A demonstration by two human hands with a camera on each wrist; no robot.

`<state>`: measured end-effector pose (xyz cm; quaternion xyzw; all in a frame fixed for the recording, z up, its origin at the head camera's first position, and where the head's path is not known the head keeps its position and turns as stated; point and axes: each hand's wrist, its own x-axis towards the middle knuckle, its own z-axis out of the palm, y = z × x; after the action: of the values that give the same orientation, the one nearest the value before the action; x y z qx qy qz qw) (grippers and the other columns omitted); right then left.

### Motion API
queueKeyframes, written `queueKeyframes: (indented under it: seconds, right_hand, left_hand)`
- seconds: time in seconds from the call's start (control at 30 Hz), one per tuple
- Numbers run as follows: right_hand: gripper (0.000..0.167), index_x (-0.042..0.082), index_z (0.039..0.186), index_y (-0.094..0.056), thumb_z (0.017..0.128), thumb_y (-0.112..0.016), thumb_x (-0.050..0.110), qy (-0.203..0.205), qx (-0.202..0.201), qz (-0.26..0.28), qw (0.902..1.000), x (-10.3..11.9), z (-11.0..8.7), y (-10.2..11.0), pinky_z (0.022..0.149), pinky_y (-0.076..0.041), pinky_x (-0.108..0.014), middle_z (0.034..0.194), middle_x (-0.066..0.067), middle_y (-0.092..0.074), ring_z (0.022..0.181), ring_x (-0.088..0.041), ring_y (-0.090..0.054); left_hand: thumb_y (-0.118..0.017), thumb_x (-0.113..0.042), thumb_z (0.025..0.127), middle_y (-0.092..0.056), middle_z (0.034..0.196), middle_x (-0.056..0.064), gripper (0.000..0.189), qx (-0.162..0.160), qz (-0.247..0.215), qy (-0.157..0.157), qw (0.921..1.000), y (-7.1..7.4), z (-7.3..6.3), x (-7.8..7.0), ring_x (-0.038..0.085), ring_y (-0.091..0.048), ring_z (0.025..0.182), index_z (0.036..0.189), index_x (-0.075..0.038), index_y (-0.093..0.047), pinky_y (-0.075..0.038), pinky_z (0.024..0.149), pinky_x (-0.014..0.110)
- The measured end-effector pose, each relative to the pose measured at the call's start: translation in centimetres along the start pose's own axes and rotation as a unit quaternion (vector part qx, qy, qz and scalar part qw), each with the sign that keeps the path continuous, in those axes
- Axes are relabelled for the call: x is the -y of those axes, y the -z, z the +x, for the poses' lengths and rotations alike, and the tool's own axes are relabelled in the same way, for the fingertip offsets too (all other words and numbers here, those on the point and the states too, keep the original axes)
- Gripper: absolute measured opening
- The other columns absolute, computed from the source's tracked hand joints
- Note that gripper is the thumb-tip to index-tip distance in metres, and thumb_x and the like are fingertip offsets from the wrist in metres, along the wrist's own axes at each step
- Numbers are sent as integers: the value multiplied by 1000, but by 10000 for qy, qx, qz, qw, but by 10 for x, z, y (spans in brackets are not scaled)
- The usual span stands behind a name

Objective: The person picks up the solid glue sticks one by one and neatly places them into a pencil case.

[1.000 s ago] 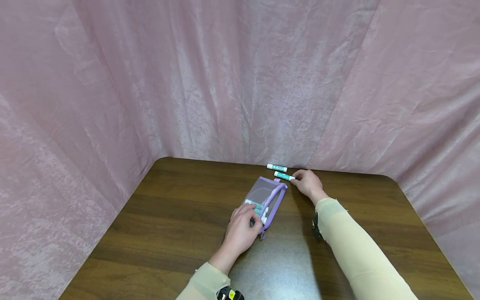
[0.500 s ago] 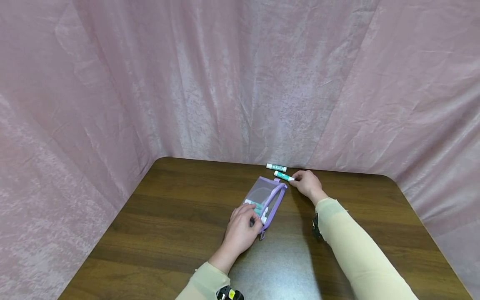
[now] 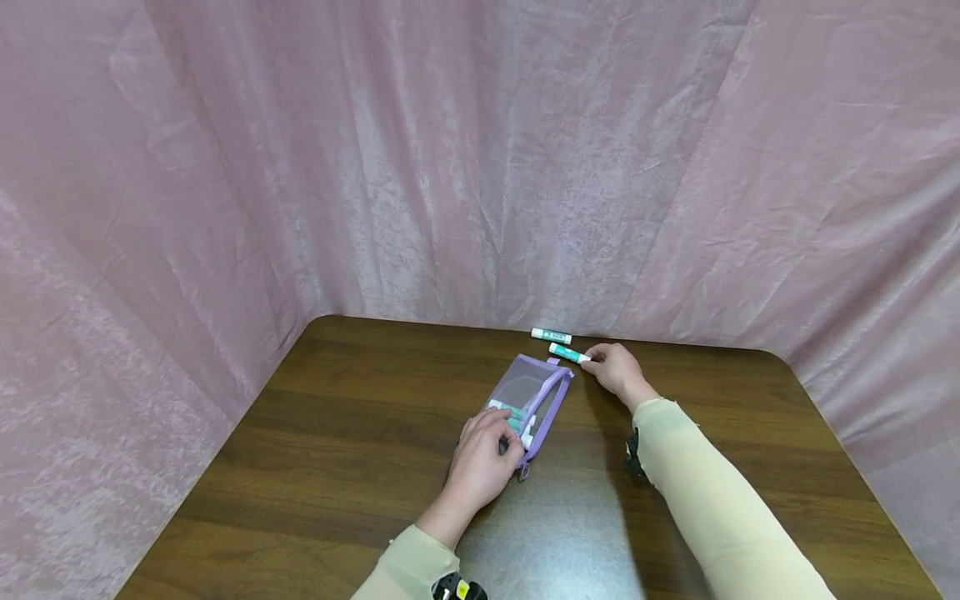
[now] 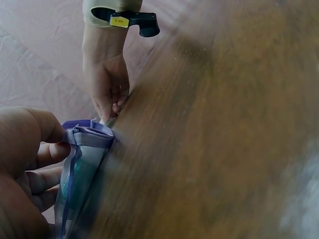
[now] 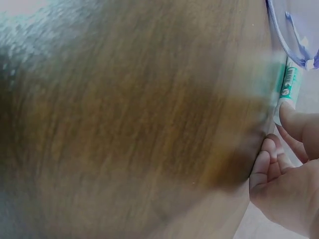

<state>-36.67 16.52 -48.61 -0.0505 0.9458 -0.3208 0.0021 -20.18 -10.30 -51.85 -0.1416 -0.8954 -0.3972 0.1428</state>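
A see-through mesh zipper pouch with purple trim lies on the table, its zipper side towards the right. Several white-and-green glue sticks show inside its near end. My left hand holds the pouch there, thumb and forefinger pinching the purple edge in the left wrist view. Beyond the far end of the pouch, my right hand pinches the white end of another glue stick between thumb and fingers. That stick lies at a slant close to the tabletop. A second loose glue stick rests just behind it.
The brown wooden table has rounded far corners. Pink curtains hang right behind its far edge and along both sides. A zipper pull hangs off the near corner of the pouch.
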Motion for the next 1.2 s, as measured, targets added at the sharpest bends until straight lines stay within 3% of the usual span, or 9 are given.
queueKeyframes:
  seconds: [0.17,0.33,0.4,0.6,0.83,0.9,1.07,1.1,1.2]
  right_hand:
    - [23,-2,116,-76,105,-74,18,81,5,51,10000,-4,1,-2,101,-51,-55,118,-21,-74,108,-38,-65]
    - [17,6,107,-78,102,-78,22,222,-230,45,9995,-33,23,-14,87,-52,-47,103,-12,-74,92,-28,-62]
    - [16,7,106,-78,101,-78,22,241,-254,61,9994,-35,24,-15,85,-51,-46,101,-11,-73,89,-26,-60]
    - [21,-2,114,-76,105,-74,17,193,-81,159,9997,-9,1,-4,95,-52,-52,113,-21,-73,100,-35,-63]
    - [17,2,110,-78,104,-76,18,245,-155,231,9993,-17,8,-7,88,-51,-48,106,-15,-73,92,-29,-59]
    - [18,6,108,-79,104,-77,24,446,-218,357,9981,-29,14,-11,86,-52,-45,104,-11,-73,91,-26,-59]
    - [21,2,114,-78,106,-73,21,333,-150,302,9989,-15,2,-7,93,-51,-50,114,-17,-70,98,-31,-58]
    - [20,-1,116,-76,106,-71,15,157,-110,178,9997,-3,-5,-3,95,-50,-54,117,-22,-68,101,-34,-57]
    - [22,-2,120,-75,108,-70,15,91,-76,124,9999,-2,-7,-5,100,-49,-56,124,-24,-65,108,-36,-56]
  left_hand:
    - [-68,-5,93,-72,141,20,17,-26,-12,-21,10000,-1,0,0,44,-57,143,78,-13,-67,-35,123,70]
    - [-69,-6,93,-72,141,19,17,-31,-7,-41,10000,-1,1,-1,44,-57,143,78,-13,-67,-35,123,70]
    - [-69,-6,93,-72,141,19,17,-29,-5,-40,10000,-1,1,0,44,-57,143,78,-14,-67,-35,123,70]
    - [-69,-6,92,-72,141,19,17,-24,1,-13,10000,-2,0,1,44,-57,142,77,-14,-65,-35,123,71]
    - [-69,-7,93,-71,142,19,18,-7,-27,-4,10000,-2,1,0,45,-57,143,77,-14,-65,-34,123,71]
    - [-68,-7,93,-71,142,19,18,2,-41,-7,10000,-2,1,-1,45,-56,143,77,-14,-65,-34,124,71]
    - [-68,-6,93,-71,142,19,18,1,-18,-29,10000,-2,1,-1,45,-57,143,77,-14,-65,-34,123,71]
    - [-68,-6,93,-71,141,19,18,-3,-9,-33,10000,-2,1,-1,45,-57,143,77,-14,-66,-34,123,70]
    - [-68,-6,93,-72,141,19,18,-27,5,-41,10000,-2,1,-1,45,-57,143,77,-14,-66,-35,123,70]
